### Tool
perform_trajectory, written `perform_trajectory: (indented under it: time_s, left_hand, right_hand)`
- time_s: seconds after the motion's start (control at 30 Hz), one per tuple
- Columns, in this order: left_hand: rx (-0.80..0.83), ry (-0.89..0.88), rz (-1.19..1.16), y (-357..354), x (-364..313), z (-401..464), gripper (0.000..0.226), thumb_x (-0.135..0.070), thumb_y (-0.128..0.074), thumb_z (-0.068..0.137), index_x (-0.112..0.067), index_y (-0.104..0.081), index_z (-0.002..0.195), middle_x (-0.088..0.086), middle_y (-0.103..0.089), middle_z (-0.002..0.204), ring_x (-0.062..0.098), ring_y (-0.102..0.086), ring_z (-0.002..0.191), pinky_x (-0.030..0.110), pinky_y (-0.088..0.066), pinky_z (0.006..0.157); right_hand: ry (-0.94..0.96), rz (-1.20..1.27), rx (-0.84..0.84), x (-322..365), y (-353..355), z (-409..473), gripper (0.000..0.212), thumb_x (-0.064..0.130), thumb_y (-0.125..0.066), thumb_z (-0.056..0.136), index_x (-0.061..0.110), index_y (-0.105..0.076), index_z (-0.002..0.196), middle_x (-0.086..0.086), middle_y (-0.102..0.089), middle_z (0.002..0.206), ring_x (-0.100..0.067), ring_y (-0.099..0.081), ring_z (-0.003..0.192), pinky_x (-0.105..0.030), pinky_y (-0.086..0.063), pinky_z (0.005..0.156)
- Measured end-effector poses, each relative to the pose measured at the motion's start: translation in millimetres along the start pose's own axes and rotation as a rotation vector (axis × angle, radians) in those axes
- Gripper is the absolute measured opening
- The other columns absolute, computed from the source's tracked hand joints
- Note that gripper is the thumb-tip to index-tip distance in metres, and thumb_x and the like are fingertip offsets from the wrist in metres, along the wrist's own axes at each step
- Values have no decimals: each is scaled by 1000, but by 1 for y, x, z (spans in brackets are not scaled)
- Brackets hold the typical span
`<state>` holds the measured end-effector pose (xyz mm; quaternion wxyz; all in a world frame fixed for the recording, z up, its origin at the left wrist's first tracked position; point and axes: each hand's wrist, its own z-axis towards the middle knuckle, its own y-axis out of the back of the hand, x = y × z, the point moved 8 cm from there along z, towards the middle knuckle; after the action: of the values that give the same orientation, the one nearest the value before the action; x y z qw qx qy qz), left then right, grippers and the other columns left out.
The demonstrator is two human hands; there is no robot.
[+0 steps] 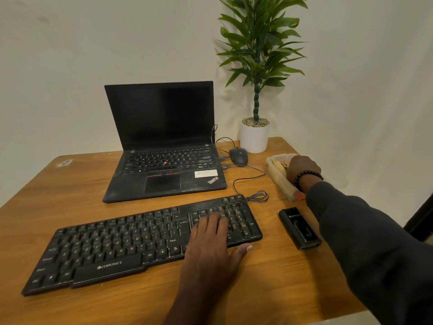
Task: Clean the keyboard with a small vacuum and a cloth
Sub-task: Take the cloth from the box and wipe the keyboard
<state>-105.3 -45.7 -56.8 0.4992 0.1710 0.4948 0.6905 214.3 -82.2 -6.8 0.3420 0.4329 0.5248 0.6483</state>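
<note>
A black Zebronics keyboard (140, 245) lies slantwise on the wooden tabletop (70, 188), its right end farther from the camera than its left. The left hand (208, 240) rests flat on the keyboard's right part, fingers straight and relaxed over the keys between the main block and the number pad, thumb lying off the front edge on the wood; it grips nothing.

Right of the keyboard, just apart from its right end, a small black handheld vacuum (300, 228) lies on its side. Beyond the vacuum, a clear plastic container (278, 177) holds a yellowish cloth (281, 164). The right hand (302, 168), with a dark beaded bracelet (304, 178) at the wrist and a dark sleeve (365, 231) behind it, reaches down into this container; its fingers are hidden behind the back of the hand, so I cannot tell whether it grasps the cloth.

Behind the keyboard stands an open black ThinkPad laptop (164, 141) with a dark screen. Behind the keyboard's right end sits a dark wired mouse (239, 156), and farther back a green plant in a white pot (255, 137). The keyboard's cable (255, 181) loops across the wood to the laptop's side.
</note>
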Motion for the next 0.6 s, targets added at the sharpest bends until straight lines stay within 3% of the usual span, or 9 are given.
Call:
perform_trajectory:
  time_s: [0.13,0.2,0.27,0.3,0.37,0.43,0.53,0.6]
  left_hand:
    - [12,-1,2,-1,1,0,69,-80,-31,87,-26,-49,127,-8,-48,127,8,-40,112,23,-31,94]
    - [13,-7,5,0,1,1,70,-80,-30,88,-27,-46,130,-9,-44,130,6,-35,113,22,-27,95]
    - [18,-12,-1,3,0,1,70,-80,-29,88,-28,-42,133,-11,-40,132,3,-29,115,20,-22,96]
    - [28,-11,-9,4,0,0,70,-80,-27,88,-29,-40,135,-11,-37,134,3,-27,116,20,-20,97]
    - [25,-10,-21,6,0,0,70,-80,-25,88,-31,-36,137,-13,-34,136,3,-26,118,19,-19,98]
    - [30,-4,-22,7,0,-1,71,-80,-24,88,-31,-35,138,-12,-33,137,3,-26,121,20,-21,102]
    - [45,9,-17,5,0,-1,71,-80,-25,88,-30,-37,137,-11,-35,137,6,-29,123,24,-25,106]
    - [15,12,-12,5,0,-1,66,-79,-30,89,-30,-44,131,-10,-42,132,7,-36,118,25,-31,103]
  right_hand:
    - [71,-11,-15,1,16,4,31,30,-59,88,8,-59,110,-17,-60,114,-35,-54,108,-38,-45,85]
    - [106,184,-22,0,30,5,22,24,-62,86,6,-56,96,-15,-59,96,-34,-56,94,-29,-43,67]
    - [74,564,-3,-7,45,-1,19,16,-65,84,4,-51,83,-10,-53,77,-28,-52,80,-27,-34,52]
    - [4,822,34,-14,49,-9,20,14,-67,83,1,-53,87,-10,-55,79,-27,-54,80,-27,-36,51]
    - [-190,1432,231,-22,47,-34,32,12,-73,81,-2,-59,107,-14,-65,94,-28,-65,86,-34,-52,58]
    - [-354,1979,436,-15,49,-70,30,8,-73,81,0,-62,107,-18,-70,92,-32,-70,82,-44,-59,64]
    - [-494,2342,459,-10,55,-122,20,9,-70,84,4,-61,101,-17,-70,78,-29,-68,73,-36,-56,45]
    - [-502,2449,413,-10,49,-149,29,7,-69,84,4,-59,111,-17,-70,95,-28,-66,87,-33,-55,45]
